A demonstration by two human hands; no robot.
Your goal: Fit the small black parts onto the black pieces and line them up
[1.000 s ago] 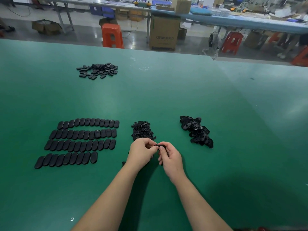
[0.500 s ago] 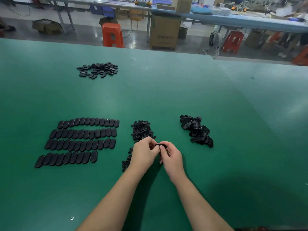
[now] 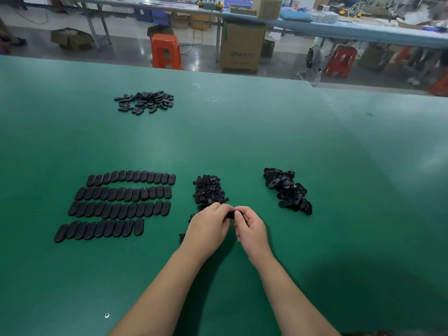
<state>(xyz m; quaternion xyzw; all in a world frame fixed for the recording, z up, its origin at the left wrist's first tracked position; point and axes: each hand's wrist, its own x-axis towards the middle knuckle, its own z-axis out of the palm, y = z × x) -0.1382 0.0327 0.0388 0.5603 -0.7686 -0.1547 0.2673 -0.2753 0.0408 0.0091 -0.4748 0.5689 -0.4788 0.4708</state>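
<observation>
**A:** so how are the hands sitting here?

**B:** both forearms come up from the bottom edge and angle in toward each other, wrists low over the green surface [image 3: 242,141]. Left hand [image 3: 208,226] is knuckles-up, fingers curled over. Right hand [image 3: 252,229] is turned a bit inward, fingers [image 3: 238,218] bent too. They meet at one black piece [image 3: 230,214], pinched between them from both sides. Only a sliver of it pokes out, so can't tell if a small part is on it.

**A:** fingers clamped then?

**B:** yeah, both sets are closed on that piece, tips almost touching each other.

**A:** where's the rest of the stuff?

**B:** pile of small parts [image 3: 209,191] sits just beyond the left hand, with a few strays [image 3: 183,236] trailing down beside the left wrist. A heap of loose pieces [image 3: 287,191] lies to the right, near the right hand but not touching. On the left, four rows [image 3: 118,204] of oval pieces are laid side by side, the nearest row shorter than the others. Another scattered pile [image 3: 145,101] lies well apart at the far left of the surface.

**A:** anything else?

**B:** a tiny pale speck [image 3: 107,315] on the surface near the bottom edge, too small to make out. Past the far edge there's an orange stool [image 3: 166,50] and a cardboard box [image 3: 242,48] on the floor.
</observation>
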